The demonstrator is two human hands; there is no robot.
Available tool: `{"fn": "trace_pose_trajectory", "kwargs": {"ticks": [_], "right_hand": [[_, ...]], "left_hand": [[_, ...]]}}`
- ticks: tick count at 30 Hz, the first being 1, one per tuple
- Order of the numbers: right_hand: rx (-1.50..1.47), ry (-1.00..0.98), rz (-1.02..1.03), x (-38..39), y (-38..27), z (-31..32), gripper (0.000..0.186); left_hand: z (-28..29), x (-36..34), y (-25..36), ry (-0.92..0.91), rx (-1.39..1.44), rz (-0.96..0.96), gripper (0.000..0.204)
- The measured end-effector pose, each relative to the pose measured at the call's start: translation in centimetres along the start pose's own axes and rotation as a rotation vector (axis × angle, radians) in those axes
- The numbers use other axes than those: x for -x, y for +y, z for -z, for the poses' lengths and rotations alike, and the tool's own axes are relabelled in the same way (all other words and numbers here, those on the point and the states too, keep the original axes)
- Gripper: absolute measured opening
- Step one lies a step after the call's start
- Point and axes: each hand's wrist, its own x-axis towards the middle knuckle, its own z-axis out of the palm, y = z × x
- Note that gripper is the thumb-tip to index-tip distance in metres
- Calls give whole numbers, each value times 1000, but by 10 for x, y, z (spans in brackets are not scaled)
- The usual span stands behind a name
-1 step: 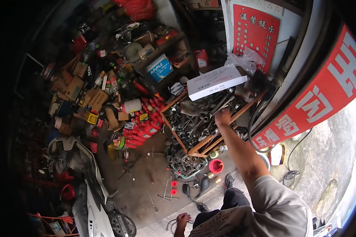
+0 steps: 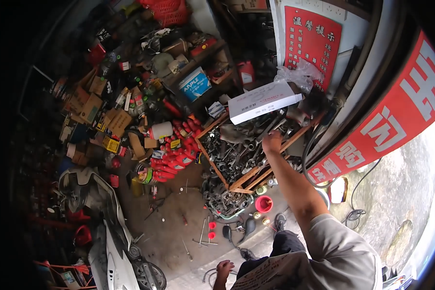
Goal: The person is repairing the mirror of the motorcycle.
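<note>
My right hand (image 2: 272,141) reaches into a wooden-framed tray (image 2: 212,158) heaped with metal tools and parts. Its fingers curl down among the tools, and what they grip, if anything, is too hidden to make out. Spanners (image 2: 251,146) lie just beside this hand. A white cardboard box (image 2: 265,102) rests across the far side of the tray. Down by my leg hangs my left hand (image 2: 224,268), its fingers loosely bent and slightly apart, with nothing in it.
Below the tray stand a red bucket (image 2: 263,204) and a basket of metal parts (image 2: 227,204). A cross-shaped wrench (image 2: 204,237) lies on the floor. At left is a white scooter (image 2: 112,251). Red bottles (image 2: 171,164) and cardboard boxes (image 2: 118,122) crowd the far left.
My right hand has shifted very slightly farther into the tray among the tools. My left hand stays by my leg.
</note>
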Motion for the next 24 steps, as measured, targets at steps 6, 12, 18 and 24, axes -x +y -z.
{"fn": "trace_pose_trajectory", "kwargs": {"ticks": [6,12,18,24], "right_hand": [[21,301,286,-95,-92,20,41],[692,262,333,-201,-151,45,45],[931,113,47,-260,-157,106,85],[950,5,2,-279,-145,125,84]], "left_hand": [[-53,-14,47,-95,2,-82,32],[-49,19,-8,5,137,-108,31],[-50,63,-56,118,363,252,34],[-53,44,-67,183,611,402,34]]}}
